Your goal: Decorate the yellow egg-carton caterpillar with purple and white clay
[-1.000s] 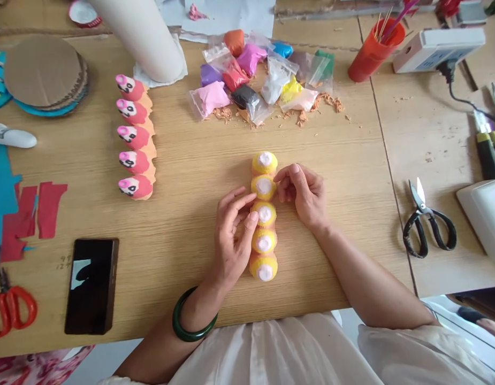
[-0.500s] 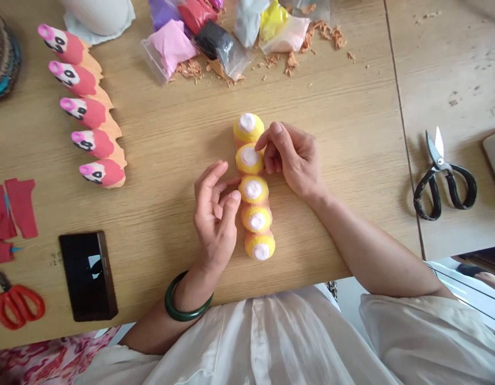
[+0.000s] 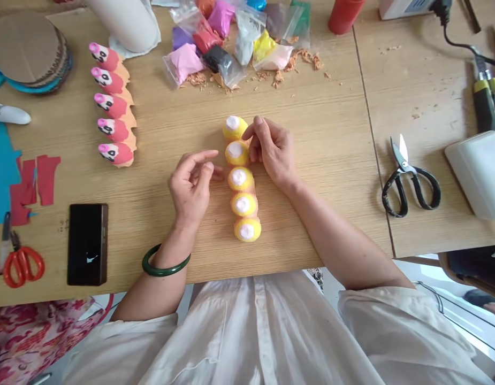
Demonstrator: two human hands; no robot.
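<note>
A strip of several egg-carton cups (image 3: 255,199), joined in a row, lies on the wooden table, running away from me. Each cup is covered in yellow clay (image 3: 236,217) with a flat white clay patch (image 3: 238,177) on top. My left hand (image 3: 191,184), with a green bangle (image 3: 165,271) at the wrist, hovers left of the strip with its fingers apart and nothing in them. Fingers curled and thumb folded in, my right hand (image 3: 273,149) is at the right side of the two far cups. Whatever its fingertips may hold is hidden.
A finished-looking strip of red cups with pink snouts (image 3: 114,107) stands at left. Bagged coloured clay (image 3: 219,56) lies at the back among orange scraps. Black-handled scissors (image 3: 408,176) rest at right; a phone (image 3: 88,243) and red-handled scissors (image 3: 22,264) are at left.
The camera view has shifted, showing more of the table. My left hand has drawn slightly away from the yellow cups. My right hand stays beside the far cups.
</note>
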